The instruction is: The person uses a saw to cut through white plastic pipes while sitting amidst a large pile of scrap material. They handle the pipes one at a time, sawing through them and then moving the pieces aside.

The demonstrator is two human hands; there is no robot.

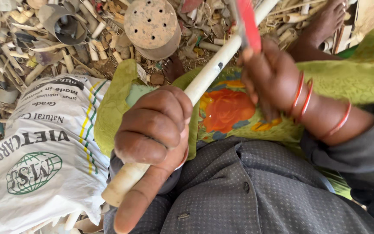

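The ground (109,30) is littered with pale cut cane offcuts. The left hand (154,130) has its fingers clamped around a long pale wooden stick (208,71), thumb stretched along its lower end. The stick slants across a green floral cloth (230,110) over the lap. The right hand (271,76), wearing red bangles (301,93), grips a red-handled tool (248,24) against the stick. A white printed sack (44,151) lies at left, a round perforated disc (152,26) beyond.

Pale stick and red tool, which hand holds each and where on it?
The left hand grips the stick near its lower end. The right hand holds the red tool at its bottom; that grip hides the handle.
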